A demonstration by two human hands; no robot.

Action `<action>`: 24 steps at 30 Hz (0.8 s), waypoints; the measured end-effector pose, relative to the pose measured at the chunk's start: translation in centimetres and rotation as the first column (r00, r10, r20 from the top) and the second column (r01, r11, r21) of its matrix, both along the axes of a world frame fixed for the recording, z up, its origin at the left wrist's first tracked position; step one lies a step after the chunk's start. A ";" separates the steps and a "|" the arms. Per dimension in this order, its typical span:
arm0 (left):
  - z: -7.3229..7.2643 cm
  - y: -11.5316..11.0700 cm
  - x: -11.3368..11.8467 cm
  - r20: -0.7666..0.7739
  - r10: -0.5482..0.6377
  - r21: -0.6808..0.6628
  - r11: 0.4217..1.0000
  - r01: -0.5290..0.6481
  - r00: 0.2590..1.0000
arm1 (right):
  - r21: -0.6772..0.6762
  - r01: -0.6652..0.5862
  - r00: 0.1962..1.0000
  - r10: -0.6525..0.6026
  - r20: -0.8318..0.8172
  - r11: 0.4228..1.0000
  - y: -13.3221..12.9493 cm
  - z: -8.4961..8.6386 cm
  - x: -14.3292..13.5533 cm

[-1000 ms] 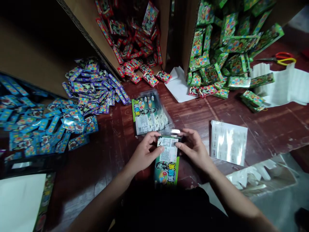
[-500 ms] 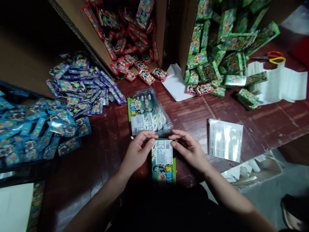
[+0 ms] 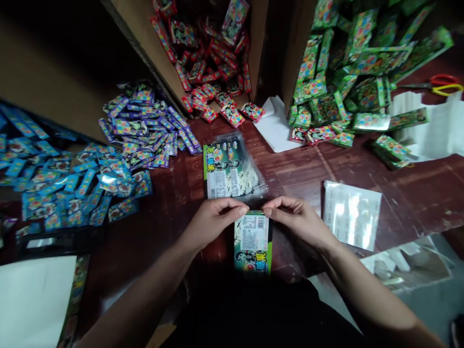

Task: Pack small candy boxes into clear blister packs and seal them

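A printed candy package [image 3: 253, 237], green and black with a white barcode label, lies in front of me with its lower end against my dark clothing. My left hand [image 3: 213, 221] pinches the left part of its far edge between thumb and fingers. At the right end of that same edge, my right hand [image 3: 300, 220] pinches likewise. A narrow green strip of the edge shows between the fingertips. Just beyond my hands lie more flat candy packages [image 3: 232, 169] with clear plastic over them, partly hidden by my fingers.
Blue packets [image 3: 83, 183] and purple packets [image 3: 145, 128] are heaped on the left. Red packets [image 3: 213, 63] and green packets [image 3: 333, 96] spill from cardboard boxes. To the right lie a sticker sheet [image 3: 351, 212], a clear bag [image 3: 406, 263] and scissors [image 3: 435, 86]. White paper [image 3: 275, 123] lies behind.
The view has shifted, so everything sits further right. My fingertips have closed onto the far edge of the candy package, where they were looser before.
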State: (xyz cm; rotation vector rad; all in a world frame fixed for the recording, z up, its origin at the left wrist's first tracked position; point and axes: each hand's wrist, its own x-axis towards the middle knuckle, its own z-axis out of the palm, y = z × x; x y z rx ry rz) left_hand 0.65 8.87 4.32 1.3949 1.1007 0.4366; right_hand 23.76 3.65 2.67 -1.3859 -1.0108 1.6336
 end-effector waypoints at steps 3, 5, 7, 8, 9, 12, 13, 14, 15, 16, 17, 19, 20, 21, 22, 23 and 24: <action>-0.7 -0.1 -0.4 0.047 -0.033 0.029 0.999 0.032 0.998 | 0.115 -0.042 0.999 0.043 -0.005 0.993 -0.8 0.2 0.4; -1.4 0.4 0.3 0.056 -0.044 0.052 0.998 0.041 0.997 | 0.262 -0.086 0.995 0.069 0.075 0.961 -1.3 0.4 1.6; -2.0 1.3 2.3 0.060 -0.115 0.070 0.991 0.111 0.992 | 0.415 -0.132 0.970 0.031 0.241 0.900 -1.6 0.8 4.4; -2.1 1.7 3.7 0.067 -0.181 0.077 0.982 0.175 0.981 | 0.478 -0.150 0.939 -0.027 0.343 0.866 -1.7 1.1 6.3; -2.2 2.1 5.5 0.083 -0.255 0.086 0.965 0.248 0.963 | 0.528 -0.159 0.889 -0.112 0.444 0.835 -1.7 1.3 8.7; -2.3 2.6 11.9 0.128 -0.514 0.165 0.854 0.493 0.848 | 0.563 -0.213 0.641 -0.321 0.697 0.798 -0.8 1.5 16.0; -2.4 2.5 14.0 0.120 -0.600 0.201 0.795 0.573 0.791 | 0.506 -0.292 0.560 -0.284 0.778 0.812 -0.1 1.3 18.1; -2.6 2.4 15.9 0.098 -0.673 0.230 0.732 0.641 0.733 | 0.443 -0.381 0.495 -0.225 0.839 0.812 0.7 0.9 19.8; -2.9 2.2 17.5 0.063 -0.727 0.247 0.675 0.695 0.684 | 0.378 -0.460 0.450 -0.156 0.879 0.804 1.6 0.5 21.0; -3.3 1.9 18.8 0.025 -0.760 0.251 0.634 0.732 0.650 | 0.326 -0.523 0.423 -0.092 0.902 0.787 2.5 -0.1 21.8; -3.7 1.7 19.7 -0.009 -0.774 0.248 0.612 0.751 0.633 | 0.292 -0.569 0.411 -0.042 0.911 0.768 3.4 -0.6 22.2; -4.5 1.3 20.7 -0.057 -0.772 0.245 0.604 0.759 0.633 | 0.266 -0.617 0.413 0.018 0.911 0.740 4.7 -1.5 22.3; -4.8 1.1 20.8 -0.069 -0.769 0.246 0.604 0.758 0.635 | 0.260 -0.633 0.415 0.037 0.909 0.729 5.1 -1.8 22.2; -5.0 1.1 20.7 -0.075 -0.768 0.249 0.603 0.758 0.636 | 0.258 -0.646 0.419 0.051 0.907 0.719 5.3 -2.0 22.0; -5.2 1.0 20.6 -0.077 -0.768 0.250 0.603 0.758 0.636 | 0.261 -0.654 0.424 0.059 0.904 0.710 5.3 -2.0 21.8; -5.3 1.0 20.5 -0.077 -0.768 0.248 0.603 0.758 0.636 | 0.268 -0.659 0.431 0.060 0.901 0.702 5.1 -1.9 21.6; -5.4 1.0 20.4 -0.075 -0.768 0.244 0.604 0.759 0.635 | 0.279 -0.660 0.436 0.054 0.898 0.698 4.8 -1.7 21.5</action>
